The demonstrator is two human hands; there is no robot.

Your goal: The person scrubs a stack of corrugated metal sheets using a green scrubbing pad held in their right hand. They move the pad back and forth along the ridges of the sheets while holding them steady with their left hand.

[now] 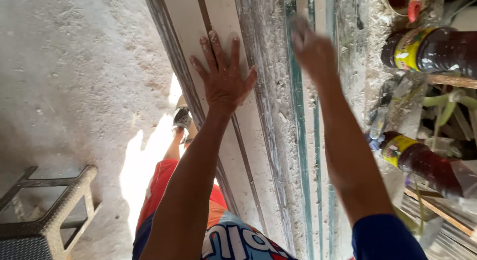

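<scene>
Basically, left hand (224, 78) lies flat, fingers spread wide, palm pressed on a pale grooved panel (226, 21) that runs as a long strip up the frame, leaning or fixed beside a rough plastered edge. Nothing gripped, just pressing. Right hand (312, 47) is up against the plaster-crusted strip (266, 66) next to a green rail (297, 106); it is motion-blurred, so cannot tell if its fingers are apart or curled.

Handling guess: panel looks stiff, thin and fairly light for its length, likely to flex if taken at one end; smooth face, probably slick under dusty palms. Best hold looks like the long edges or the raised ribs, two hands well apart. Plaster crust looks brittle and crumbly, will likely shed.

Materials: panel is smooth, off-white, with dark straight grooves. Concrete wall (74, 66) at left is grey, coarse, pitted. Woven plastic stool (47, 210) at lower left, dark, square frame. Two dark bottles with yellow labels (437, 49) (422, 163) lie in clutter at right, glossy, round. Person wears red-orange shorts and a sandal (182, 118).
</scene>
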